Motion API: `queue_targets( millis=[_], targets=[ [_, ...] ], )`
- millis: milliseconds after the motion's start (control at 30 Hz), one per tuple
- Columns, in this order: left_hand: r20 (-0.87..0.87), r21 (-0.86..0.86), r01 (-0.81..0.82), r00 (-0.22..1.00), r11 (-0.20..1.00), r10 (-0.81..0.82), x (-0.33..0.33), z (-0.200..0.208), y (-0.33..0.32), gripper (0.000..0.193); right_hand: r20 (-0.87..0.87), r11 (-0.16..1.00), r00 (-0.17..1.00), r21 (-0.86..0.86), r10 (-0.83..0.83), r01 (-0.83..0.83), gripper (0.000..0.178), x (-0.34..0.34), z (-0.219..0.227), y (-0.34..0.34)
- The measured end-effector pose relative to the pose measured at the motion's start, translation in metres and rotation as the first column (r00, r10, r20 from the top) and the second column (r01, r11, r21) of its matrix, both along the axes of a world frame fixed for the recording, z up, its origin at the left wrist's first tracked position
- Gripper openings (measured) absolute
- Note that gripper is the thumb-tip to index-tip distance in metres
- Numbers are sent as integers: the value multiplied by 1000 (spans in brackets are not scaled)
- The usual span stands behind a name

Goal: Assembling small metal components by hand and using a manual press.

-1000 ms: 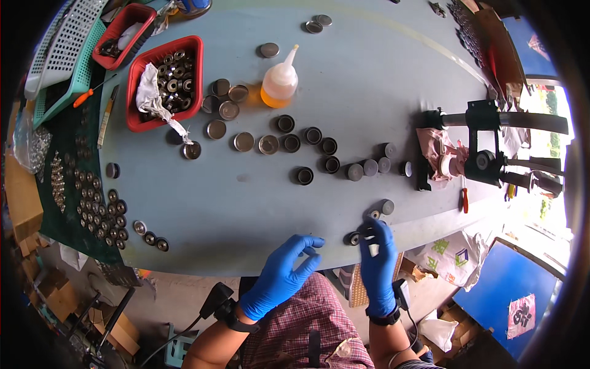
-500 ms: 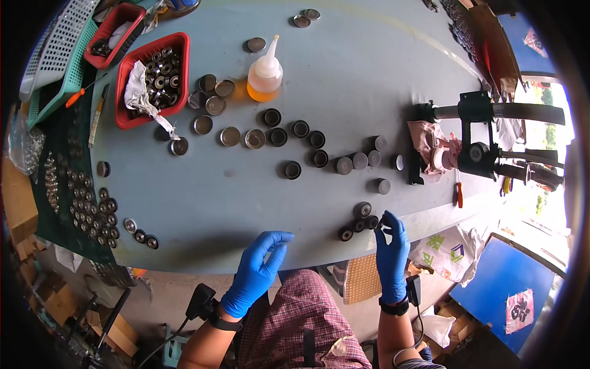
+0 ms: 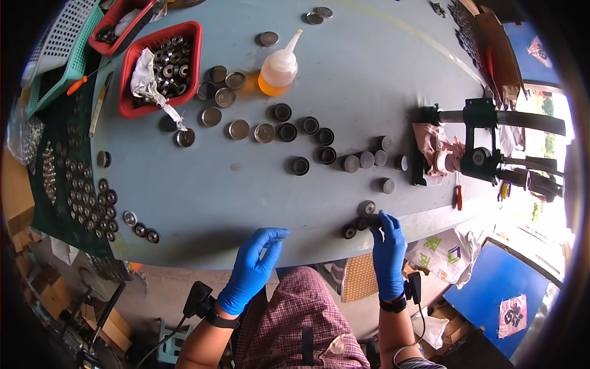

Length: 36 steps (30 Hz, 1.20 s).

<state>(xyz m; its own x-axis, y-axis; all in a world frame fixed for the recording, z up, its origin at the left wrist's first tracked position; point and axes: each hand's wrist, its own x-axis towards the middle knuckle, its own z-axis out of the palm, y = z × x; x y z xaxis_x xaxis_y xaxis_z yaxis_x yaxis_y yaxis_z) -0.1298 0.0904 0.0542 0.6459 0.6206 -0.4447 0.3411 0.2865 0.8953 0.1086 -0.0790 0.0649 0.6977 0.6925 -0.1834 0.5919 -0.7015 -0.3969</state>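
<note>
My left hand (image 3: pixel 251 268), in a blue glove, hovers at the front edge of the table. Its fingers stretch out to the right with the thumb apart, and nothing shows in them. My right hand (image 3: pixel 388 255), also blue-gloved, has thumb and fingertips around a small black round part (image 3: pixel 374 220) on the table. The fingertips partly hide this part. Beside it sit two more black round parts (image 3: pixel 350 232) with ring-shaped faces, and a grey-topped one (image 3: pixel 367 207) stands just behind.
Grey cylinders (image 3: pixel 351 163), dark cups (image 3: pixel 300 165) and shallow metal caps (image 3: pixel 239 129) dot the table. A squeeze bottle (image 3: pixel 279 71) of orange liquid stands beyond. Left is a red basket (image 3: pixel 125 92) of bearings; right, a green metal fixture (image 3: pixel 479 141). Small wheels (image 3: pixel 92 209) cluster left.
The view has shifted slightly, so the table's things appear a little to the right. My right fingertips have moved slightly left, closing in around the rightmost black part. My left hand has barely moved.
</note>
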Motion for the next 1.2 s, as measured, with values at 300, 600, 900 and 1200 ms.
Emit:
queue_targets(
  millis=[300,600,900,1200],
  targets=[
    [20,-2,-13,1000,1000,13,-3,-1,6,18,76,996,997,-91,-4,11,41,-1,0,-1],
    [51,14,-102,994,995,101,-12,2,9,16,9,1000,1000,-9,-22,22,34,-11,-13,1],
    [73,55,-197,979,979,192,-44,-2,-1,19,94,982,996,188,0,-18,36,69,-57,-24],
    [-58,194,-399,907,896,417,-103,-6,2,17,372,999,928,50,-2,-17,45,34,-39,12]
  ],
)
